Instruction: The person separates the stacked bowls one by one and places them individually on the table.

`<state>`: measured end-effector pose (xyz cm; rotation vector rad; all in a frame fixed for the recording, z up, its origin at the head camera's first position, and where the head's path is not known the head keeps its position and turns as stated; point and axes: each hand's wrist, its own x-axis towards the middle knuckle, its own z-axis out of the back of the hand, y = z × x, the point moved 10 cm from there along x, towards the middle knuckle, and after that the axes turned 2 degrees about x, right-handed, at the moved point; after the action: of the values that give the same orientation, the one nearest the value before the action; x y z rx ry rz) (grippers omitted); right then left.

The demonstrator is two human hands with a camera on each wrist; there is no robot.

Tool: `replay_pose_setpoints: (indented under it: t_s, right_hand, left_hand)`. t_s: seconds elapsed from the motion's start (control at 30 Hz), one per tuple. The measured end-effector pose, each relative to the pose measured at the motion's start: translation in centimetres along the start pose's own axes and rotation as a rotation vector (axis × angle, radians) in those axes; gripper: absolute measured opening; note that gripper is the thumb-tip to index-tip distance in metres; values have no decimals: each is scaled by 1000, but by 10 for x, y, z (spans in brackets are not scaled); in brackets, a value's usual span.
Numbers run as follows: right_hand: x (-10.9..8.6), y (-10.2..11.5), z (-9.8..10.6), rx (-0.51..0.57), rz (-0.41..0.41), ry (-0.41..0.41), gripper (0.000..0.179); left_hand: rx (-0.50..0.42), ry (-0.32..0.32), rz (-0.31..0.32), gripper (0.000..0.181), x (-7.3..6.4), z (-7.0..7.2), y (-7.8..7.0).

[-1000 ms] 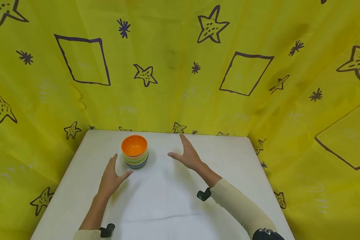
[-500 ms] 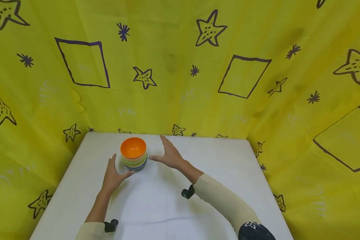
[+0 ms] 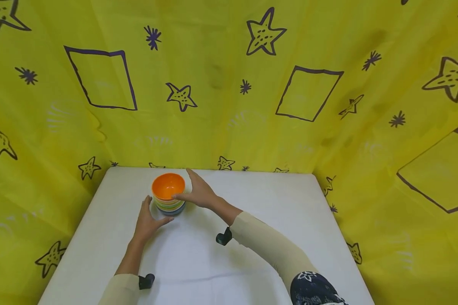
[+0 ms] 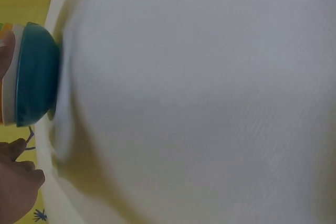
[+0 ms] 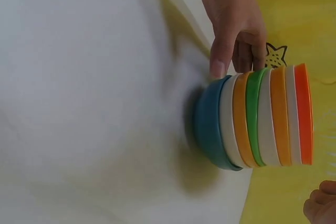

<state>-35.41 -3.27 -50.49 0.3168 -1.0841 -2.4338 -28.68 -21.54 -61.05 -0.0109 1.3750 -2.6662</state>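
A stack of bowls (image 3: 168,186) stands on the white table near its back left, an orange bowl (image 5: 304,114) at the top and a blue bowl (image 5: 210,124) at the bottom. White, orange and green ones lie between. My left hand (image 3: 145,226) is spread beside the stack's lower left, thumb in front; in the right wrist view its thumb is close to the blue bowl's rim, contact unclear. My right hand (image 3: 201,192) reaches in from the right, fingers extended and thumb overlapping the orange bowl's front edge. Whether it touches is unclear.
The table (image 3: 275,212) has a white cover with a faint crease across its front. Yellow curtains (image 3: 221,123) with dark star and frame drawings hang close around its back and sides. A dark wrist device (image 3: 224,236) sits below the right sleeve.
My right hand has moved left from well clear of the stack to its right side. My left hand has shifted slightly closer. The bowls have stayed in place on the table.
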Motion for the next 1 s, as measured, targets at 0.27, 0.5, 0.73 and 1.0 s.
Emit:
replay_pose_setpoints:
  t_s: [0.27, 0.5, 0.73, 1.0]
  right_hand:
    - [7, 6, -7, 44, -18, 2, 114]
    - [10, 7, -19, 88, -16, 3, 113]
    - [15, 14, -20, 95, 4, -13, 110]
    - [19, 9, -26, 59, -18, 11, 110]
  left_hand:
    - [-49, -20, -48, 113, 7, -9, 2]
    - [-56, -19, 3, 114, 9, -16, 17]
    - [-47, -58, -63, 112, 11, -15, 8]
    - [-12, -45, -74, 112, 10, -16, 2]
